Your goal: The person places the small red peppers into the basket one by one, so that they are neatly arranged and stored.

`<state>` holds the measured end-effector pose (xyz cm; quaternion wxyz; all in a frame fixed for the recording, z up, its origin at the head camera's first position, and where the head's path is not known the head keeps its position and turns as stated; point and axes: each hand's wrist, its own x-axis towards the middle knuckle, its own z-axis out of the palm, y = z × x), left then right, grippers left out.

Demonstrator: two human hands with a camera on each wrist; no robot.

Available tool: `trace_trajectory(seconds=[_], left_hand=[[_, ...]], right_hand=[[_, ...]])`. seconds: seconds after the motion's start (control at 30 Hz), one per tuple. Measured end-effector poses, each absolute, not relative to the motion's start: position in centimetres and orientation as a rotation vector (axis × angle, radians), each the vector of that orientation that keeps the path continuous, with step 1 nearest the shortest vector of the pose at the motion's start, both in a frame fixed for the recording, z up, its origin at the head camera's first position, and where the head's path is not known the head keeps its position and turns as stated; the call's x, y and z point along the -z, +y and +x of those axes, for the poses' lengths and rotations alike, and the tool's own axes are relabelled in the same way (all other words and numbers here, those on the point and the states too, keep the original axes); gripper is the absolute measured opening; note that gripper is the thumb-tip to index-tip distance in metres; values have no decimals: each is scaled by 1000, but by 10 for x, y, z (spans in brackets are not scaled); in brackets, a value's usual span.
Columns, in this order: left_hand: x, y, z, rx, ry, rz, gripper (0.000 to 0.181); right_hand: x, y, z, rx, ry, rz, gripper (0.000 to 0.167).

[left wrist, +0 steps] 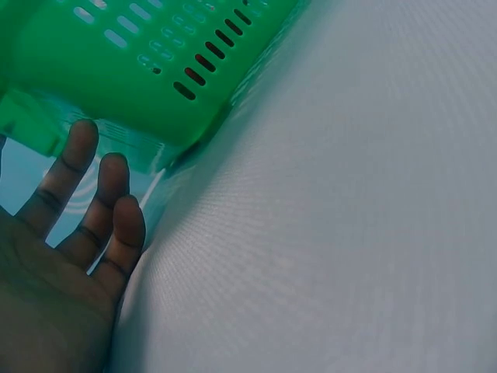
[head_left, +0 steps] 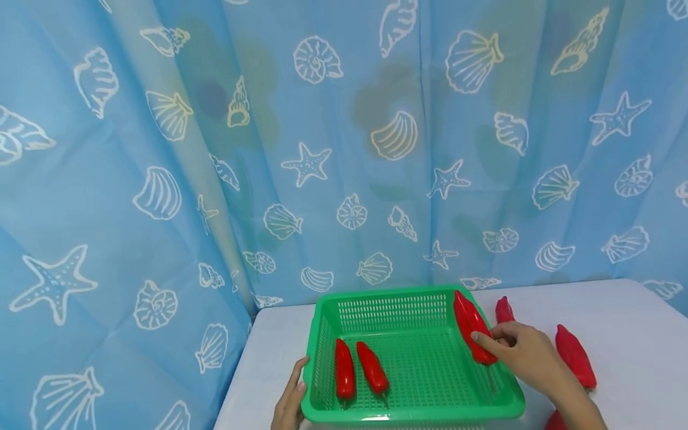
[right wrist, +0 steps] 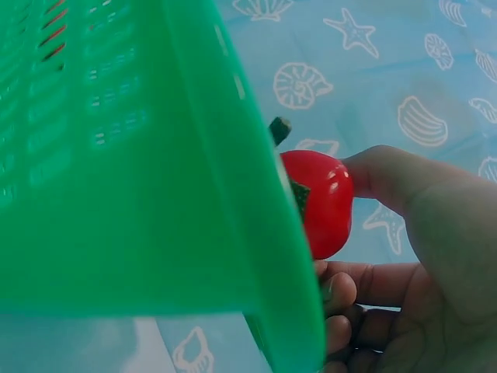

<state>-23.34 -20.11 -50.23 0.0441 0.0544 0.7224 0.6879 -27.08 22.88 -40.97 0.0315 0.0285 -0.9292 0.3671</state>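
Note:
My right hand (head_left: 529, 358) pinches a long red pepper (head_left: 469, 322) between thumb and fingers, over the right side of a green plastic basket (head_left: 414, 413). In the right wrist view, the pepper's rounded stem end (right wrist: 330, 206) shows beside the basket's rim, which partly hides it. My left hand (head_left: 290, 401) is at the basket's left side, fingertips at the rim. Its fingers (left wrist: 105, 198) are loosely extended in the left wrist view. Inside the basket, on the left, lie two more red peppers, one (head_left: 345, 371) beside the other (head_left: 372, 367), stems toward me.
Right of the basket, other red peppers lie on the white table (head_left: 634, 334): one (head_left: 504, 310) at the back, one (head_left: 576, 358) farther right, and one (head_left: 556, 421) partly hidden by my right forearm. A blue shell-patterned curtain (head_left: 344, 137) hangs behind and at left.

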Motion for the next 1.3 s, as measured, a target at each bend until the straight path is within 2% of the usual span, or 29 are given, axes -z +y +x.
trace_trajectory(seconds=[0.7,1.3], left_hand=[[511,-199,-225,-2283,2068,120,75],[507,-208,-235,-2181,2139,237,71]], right_hand=[[418,202,-266,-1269,-2830,109,41],[417,183,-270,-1217,-2792,106,40]])
